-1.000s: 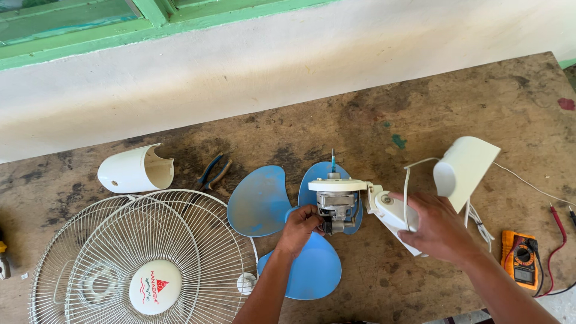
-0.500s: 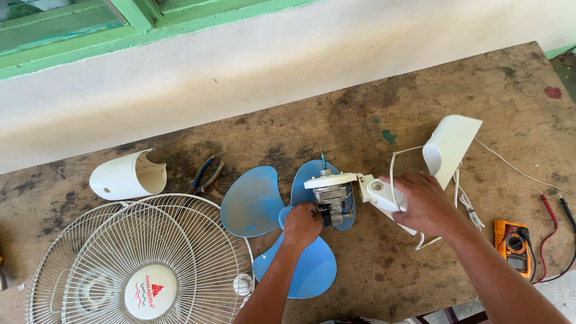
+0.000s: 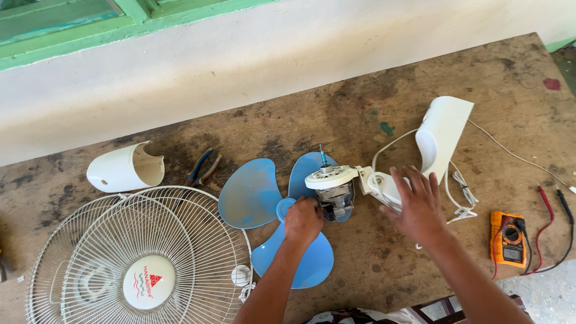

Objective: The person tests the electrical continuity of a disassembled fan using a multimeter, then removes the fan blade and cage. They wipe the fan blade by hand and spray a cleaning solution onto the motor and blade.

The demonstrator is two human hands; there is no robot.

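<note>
Left hand (image 3: 303,221) now gripping bare metal motor (image 3: 333,191) over glossy blue blade (image 3: 249,193).

We saw the fan motor (image 3: 333,187) lying on its side on top of the blue fan blade (image 3: 249,195), its white round front cap facing up and its thin shaft pointing upward. Bare metal windings showed under the cap. A white neck joined it to the white fan base (image 3: 443,135), which stood tilted to the right with a white cord looping beside it. The three-lobed blade lay flat on the worn wooden workbench (image 3: 372,270), one lobe left, one behind the motor, one toward us.
</note>
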